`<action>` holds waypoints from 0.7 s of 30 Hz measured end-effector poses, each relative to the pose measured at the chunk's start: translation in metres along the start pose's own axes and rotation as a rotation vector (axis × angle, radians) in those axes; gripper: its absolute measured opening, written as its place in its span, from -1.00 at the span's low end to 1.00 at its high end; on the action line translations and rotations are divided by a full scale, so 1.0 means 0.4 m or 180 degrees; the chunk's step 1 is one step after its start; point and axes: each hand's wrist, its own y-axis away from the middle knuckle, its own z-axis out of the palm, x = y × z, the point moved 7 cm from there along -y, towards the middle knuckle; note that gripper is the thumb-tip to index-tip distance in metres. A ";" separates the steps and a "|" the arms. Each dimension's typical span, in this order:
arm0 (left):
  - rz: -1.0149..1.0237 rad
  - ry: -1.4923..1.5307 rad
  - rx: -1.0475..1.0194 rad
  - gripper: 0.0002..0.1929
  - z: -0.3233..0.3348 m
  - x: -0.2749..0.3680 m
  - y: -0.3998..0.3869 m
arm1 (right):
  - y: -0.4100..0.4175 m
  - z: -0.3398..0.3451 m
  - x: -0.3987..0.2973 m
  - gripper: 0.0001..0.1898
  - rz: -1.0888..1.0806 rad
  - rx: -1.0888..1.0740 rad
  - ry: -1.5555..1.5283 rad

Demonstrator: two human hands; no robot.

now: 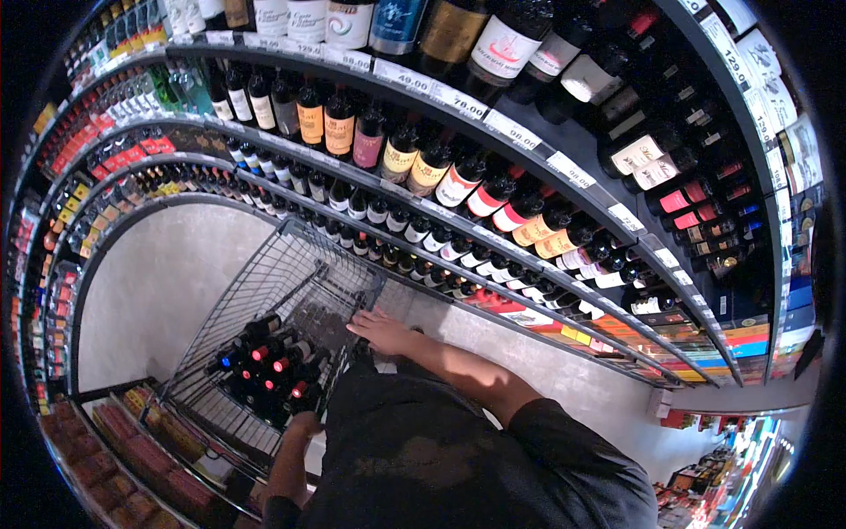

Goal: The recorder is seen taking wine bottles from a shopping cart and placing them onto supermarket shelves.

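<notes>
A metal wire shopping cart (328,254) stands before me. Dark wine bottles (281,364) are grouped in its near part, several with red capsules and one with a blue top. My right hand (383,330) lies at the cart's right side, palm down and fingers stretched out, with nothing in its grasp. Whether it rests on the rim or hovers just over it, I cannot tell. At the near end, beside the bottles, is my left hand (305,425). My torso partly covers it, and its fingers are too hidden to show a grip.
Long shelves of wine bottles (403,155) with price tags (515,130) run along the right and far side. More stocked shelving (63,284) curves past on the left. A low display of packaged goods (142,456) stands close to the cart's left. Pale floor (145,278) shows around the cart.
</notes>
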 end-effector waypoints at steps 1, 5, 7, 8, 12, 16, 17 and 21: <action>0.0210 -0.0055 0.0529 -0.56 0.002 -0.023 -0.015 | -0.005 0.036 0.026 -0.33 0.0153 -0.0035 0.0157; 0.0106 0.1015 0.1333 -0.62 -0.002 -0.002 0.082 | -0.026 0.121 0.078 -0.35 0.0318 -0.0389 0.0750; 0.0593 0.1691 0.2059 -0.57 0.069 -0.033 0.104 | -0.031 0.100 0.049 -0.48 0.0249 -0.0318 0.0921; 0.0418 0.1745 0.2292 -0.57 0.105 -0.027 0.126 | -0.035 0.098 0.035 -0.50 0.0219 -0.0604 0.1096; -0.0334 0.1592 0.2634 -0.62 0.113 -0.013 0.167 | -0.010 0.040 -0.027 -0.48 0.0258 -0.0923 0.1094; -0.0939 0.1421 0.2316 -0.67 0.041 0.045 0.218 | 0.041 0.091 0.038 -0.45 0.0122 -0.0165 0.1310; -0.0955 0.1411 0.2339 -0.67 0.036 0.055 0.231 | 0.047 0.095 0.032 -0.45 0.0035 -0.0206 0.1282; -0.0937 0.1557 0.2362 -0.62 0.042 0.065 0.263 | 0.067 0.117 0.029 -0.42 -0.0116 -0.0014 0.1221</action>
